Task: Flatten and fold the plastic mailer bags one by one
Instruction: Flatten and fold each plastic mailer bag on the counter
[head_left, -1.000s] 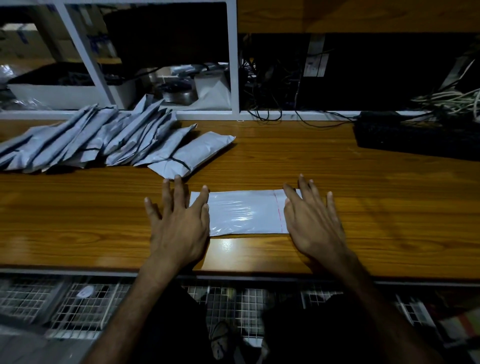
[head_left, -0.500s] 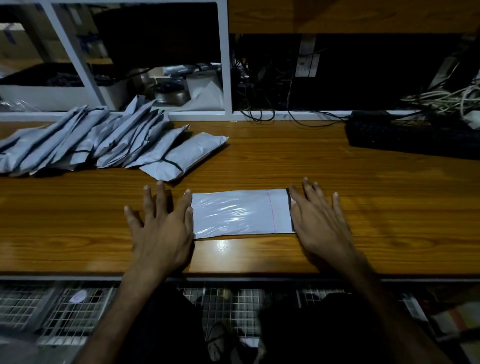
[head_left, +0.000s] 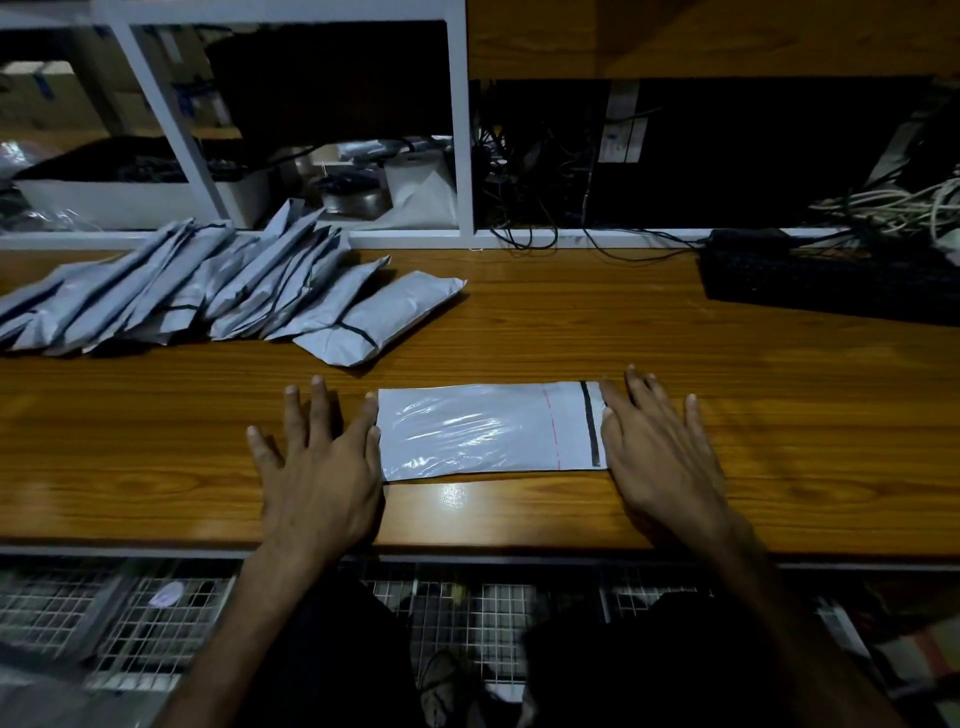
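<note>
From the head camera, a flat grey mailer bag (head_left: 488, 431) lay lengthwise on the wooden counter (head_left: 675, 338), near its front edge and directly before the person. A dotted red line and a dark strip crossed the bag near its right end. The left hand (head_left: 322, 467) lay palm-down on the counter with fingers straight and spread, its grip released and holding nothing; the thumb side met the bag's left edge. The right hand (head_left: 660, 457) was likewise flat and released, fingers straight, its thumb side touching the bag's right end just beside the dark strip.

Farther back and to the left, a row of folded mailer bags (head_left: 208, 291) leaned on one another in an overlapping line, the nearest of them (head_left: 379, 317) lying well apart from the flat bag. A black keyboard (head_left: 831, 280) sat at the counter's far right, with pale cables (head_left: 904, 208) bundled behind it. A white shelf frame (head_left: 462, 130) rose at the back of the counter. Below the counter's front edge ran a wire mesh rack (head_left: 156, 623).
</note>
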